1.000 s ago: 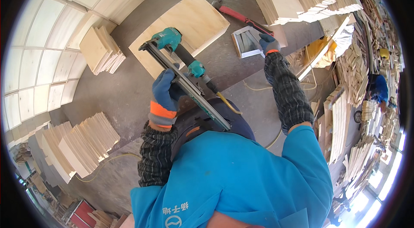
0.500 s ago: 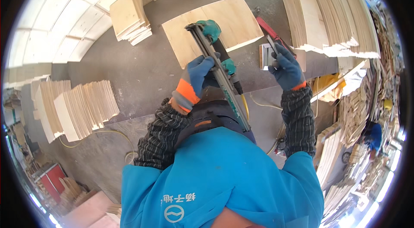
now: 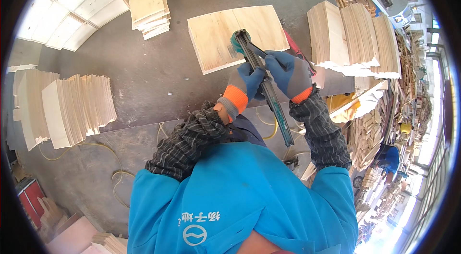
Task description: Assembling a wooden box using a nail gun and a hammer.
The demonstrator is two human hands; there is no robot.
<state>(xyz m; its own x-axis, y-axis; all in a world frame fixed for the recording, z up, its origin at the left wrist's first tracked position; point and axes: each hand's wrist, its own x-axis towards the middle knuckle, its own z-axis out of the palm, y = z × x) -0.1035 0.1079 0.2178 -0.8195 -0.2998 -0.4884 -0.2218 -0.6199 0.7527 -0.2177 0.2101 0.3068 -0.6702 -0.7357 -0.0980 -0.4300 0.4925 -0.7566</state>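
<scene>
My left hand [image 3: 247, 82], in a blue and grey glove with an orange cuff, is closed around a teal and black nail gun [image 3: 272, 95]. The gun is tilted, its long magazine pointing back toward my body. A slim dark strip of fasteners [image 3: 258, 51] is pinched in my gloved right hand [image 3: 292, 74], its far end against the magazine near the gun's head. Beyond the gun, a pale plywood panel piece [image 3: 211, 30] with visible side edges lies on the dark worktable [image 3: 144, 81]. Part of the gun's body is hidden under the magazine.
A red tool [image 3: 294, 45] lies right of the panel. Plywood stacks stand at the right [image 3: 331, 33], left [image 3: 79, 105] and far left [image 3: 146, 4]. A yellow air hose [image 3: 103, 148] trails over the floor. Loose staples [image 3: 170, 93] lie on the table. A person [image 3: 388, 159] in blue is far right.
My right hand has moved left with the strip, from beside a small box to the gun's magazine. The gun has shifted right and slightly nearer. The view has turned a little.
</scene>
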